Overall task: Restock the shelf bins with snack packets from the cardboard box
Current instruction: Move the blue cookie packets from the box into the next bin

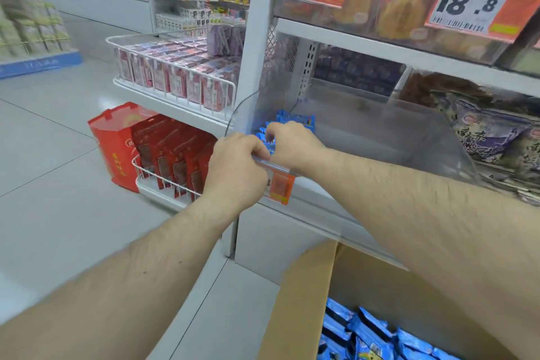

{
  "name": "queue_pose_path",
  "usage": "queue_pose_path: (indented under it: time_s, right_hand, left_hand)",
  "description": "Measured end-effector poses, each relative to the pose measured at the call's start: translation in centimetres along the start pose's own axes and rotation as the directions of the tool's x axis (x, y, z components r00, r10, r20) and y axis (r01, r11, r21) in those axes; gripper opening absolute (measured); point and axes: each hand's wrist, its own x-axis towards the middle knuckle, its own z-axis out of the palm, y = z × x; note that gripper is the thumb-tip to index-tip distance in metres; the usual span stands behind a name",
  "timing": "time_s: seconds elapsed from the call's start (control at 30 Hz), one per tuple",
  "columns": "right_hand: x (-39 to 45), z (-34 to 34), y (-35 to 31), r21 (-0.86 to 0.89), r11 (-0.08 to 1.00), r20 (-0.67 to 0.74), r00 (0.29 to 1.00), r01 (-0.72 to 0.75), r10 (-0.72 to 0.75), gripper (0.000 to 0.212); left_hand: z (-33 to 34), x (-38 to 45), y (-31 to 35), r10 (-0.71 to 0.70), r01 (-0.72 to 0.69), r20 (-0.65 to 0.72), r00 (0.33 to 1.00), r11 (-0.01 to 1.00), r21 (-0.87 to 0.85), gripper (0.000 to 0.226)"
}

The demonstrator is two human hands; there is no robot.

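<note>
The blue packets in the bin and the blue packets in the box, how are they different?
The blue packets in the bin are only a few, high on the shelf behind clear plastic, with both hands on them. The blue packets in the box are many, piled low in brown cardboard, with no hand on them. Both look like the same shiny blue wrapper.
</note>
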Motion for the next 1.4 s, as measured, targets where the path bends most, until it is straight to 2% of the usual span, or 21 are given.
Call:
queue_pose_path:
  time_s: [0.07,0.17,0.37,0.43,0.5,0.57,0.6,0.67,0.73,0.8,0.87,0.93,1.0,1.07,1.13,1.17,1.23,1.3,1.33,1.4]
  right_hand:
    - [0.1,0.2,0.0,-0.055,0.998,-0.006,0.999,-0.036,0.036,0.038]
    - [0.1,0.0,0.0,-0.148,0.988,0.029,0.998,-0.051,0.055,0.021]
    - [-0.2,-0.4,0.1,-0.173,0.98,0.028,0.994,-0.102,0.109,0.019]
    - [-0.6,-1.0,0.7,-0.159,0.981,0.036,0.992,-0.115,0.122,0.018]
    - [-1.2,-2.1,1.5,-0.103,0.987,0.062,0.99,-0.119,0.126,0.025]
    - [-2.5,-3.3,2.2,-0.045,0.988,0.05,0.987,-0.15,0.152,0.037]
    - [-3.4,-3.9,2.5,-0.015,0.984,0.018,0.984,-0.177,0.177,0.038]
    - [-5.9,-4.9,3.0,0.05,0.974,-0.1,0.969,-0.222,0.226,0.026]
    - [-9.3,-5.2,3.4,0.107,0.965,-0.269,0.928,-0.238,0.259,0.016]
    - [-13.3,-4.6,3.4,0.163,0.969,-0.431,0.87,-0.184,0.238,0.013]
    - [-17.3,-3.5,3.5,0.229,0.973,-0.582,0.795,-0.041,0.17,0.011]
    - [-21.0,-1.4,4.1,0.255,0.964,-0.67,0.732,0.076,0.12,0.01]
    - [-23.9,1.7,5.5,0.307,0.949,-0.664,0.73,0.073,0.159,0.011]
    - [-26.2,5.9,7.4,0.434,0.896,-0.508,0.797,-0.091,0.327,0.011]
    - [-28.2,10.9,9.9,0.448,0.797,-0.133,0.851,-0.406,0.508,0.009]
    - [-29.4,13.5,11.0,0.358,0.77,0.087,0.839,-0.529,0.536,0.004]
    - [-31.6,18.3,12.5,0.147,0.822,0.477,0.767,-0.55,0.429,0.008]
    - [-33.4,22.2,12.5,0.08,0.868,0.748,0.606,-0.49,0.273,0.024]
    - [-33.9,23.9,12.0,0.089,0.872,0.811,0.543,-0.482,0.217,0.034]
    - [-34.3,26.8,10.7,0.117,0.872,0.848,0.504,-0.475,0.161,0.057]
  left_hand:
    - [-0.1,0.0,0.2,0.007,-0.007,-0.009,1.0,1.0,0.001,0.04]
    - [-0.3,-0.1,0.5,0.005,-0.005,-0.016,1.0,1.0,-0.008,0.038]
    - [-0.7,-0.4,1.0,-0.035,0.035,-0.011,0.999,0.998,-0.045,0.037]
    - [-0.7,-0.4,1.4,-0.055,0.055,-0.017,0.998,0.998,0.033,0.038]
    - [-0.6,-0.5,1.7,-0.046,0.053,-0.053,0.997,0.99,0.131,0.04]
    - [-0.5,-0.7,2.0,0.037,-0.022,-0.114,0.993,0.991,0.13,0.038]
    - [-0.3,-0.9,2.3,0.111,-0.103,-0.141,0.984,0.993,0.065,0.034]
    - [0.0,-1.8,3.7,0.241,-0.26,-0.135,0.961,0.954,-0.152,0.029]
    - [0.7,-3.2,5.2,0.304,-0.291,-0.007,0.953,0.902,-0.319,0.028]
    - [1.5,-4.9,6.4,0.329,-0.236,0.206,0.922,0.897,-0.373,0.031]
    - [2.8,-6.5,7.0,0.344,-0.201,0.426,0.837,0.917,-0.345,0.039]
    - [4.3,-8.0,7.4,0.344,-0.192,0.601,0.721,0.933,-0.303,0.034]
    - [6.0,-9.4,7.5,0.322,-0.228,0.724,0.609,0.946,-0.228,0.023]
    - [7.7,-10.7,7.1,0.272,-0.28,0.813,0.516,0.95,-0.14,0.023]
    - [9.1,-11.8,6.8,0.225,-0.294,0.882,0.414,0.95,-0.104,0.029]
    - [9.6,-12.4,6.8,0.205,-0.301,0.907,0.368,0.949,-0.093,0.03]
    - [10.4,-13.4,6.5,0.168,-0.329,0.94,0.295,0.942,-0.065,0.032]
    - [11.1,-14.1,6.0,0.129,-0.349,0.967,0.222,0.936,-0.044,0.032]
    - [11.3,-14.3,5.8,0.114,-0.355,0.975,0.188,0.934,-0.04,0.033]
    - [11.5,-14.4,5.7,0.096,-0.359,0.982,0.161,0.933,-0.032,0.034]
